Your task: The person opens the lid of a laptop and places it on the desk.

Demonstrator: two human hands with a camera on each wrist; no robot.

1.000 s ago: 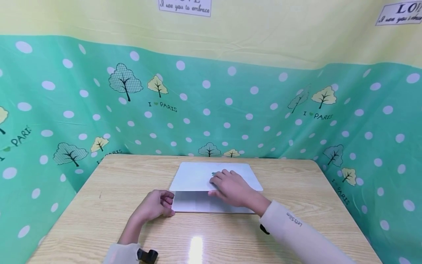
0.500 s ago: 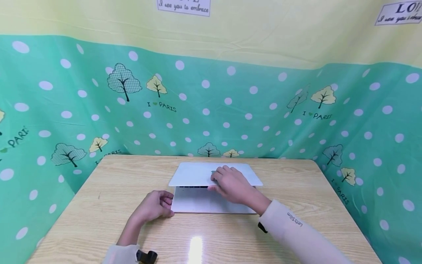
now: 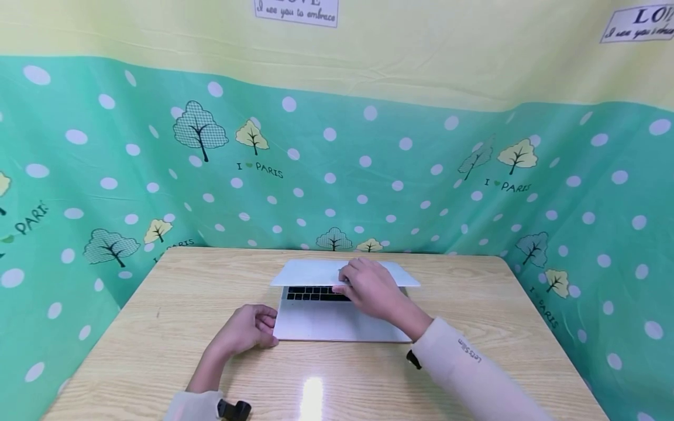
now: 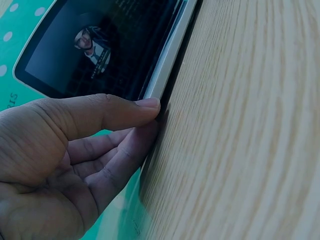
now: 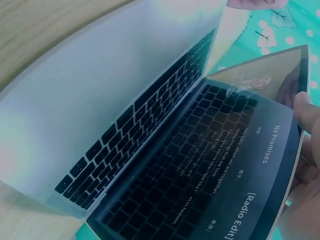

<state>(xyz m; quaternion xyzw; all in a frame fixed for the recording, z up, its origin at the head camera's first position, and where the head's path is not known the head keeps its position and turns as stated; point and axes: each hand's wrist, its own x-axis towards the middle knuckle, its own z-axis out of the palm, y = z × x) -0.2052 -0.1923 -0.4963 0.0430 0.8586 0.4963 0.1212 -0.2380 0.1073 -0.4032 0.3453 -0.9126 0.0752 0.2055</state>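
Note:
A silver laptop lies on the table, its base flat and its lid partly raised. Black keys show beneath the lid's front edge. The right hand grips that edge near the middle; in the right wrist view its thumb lies on the screen side and the fingers are behind. Song text glows on the lit screen. At the base's left front corner, the left hand pinches the edge, thumb on top and fingers at the side.
The wooden table extends on both sides of the laptop. Close behind its back edge hangs a green and yellow curtain with dots and trees. Black wrist cameras sit at both sleeves.
The right hand has lifted the lid's front edge up and back, so the opening is wider and rows of keys now show. The left hand has stayed at the corner.

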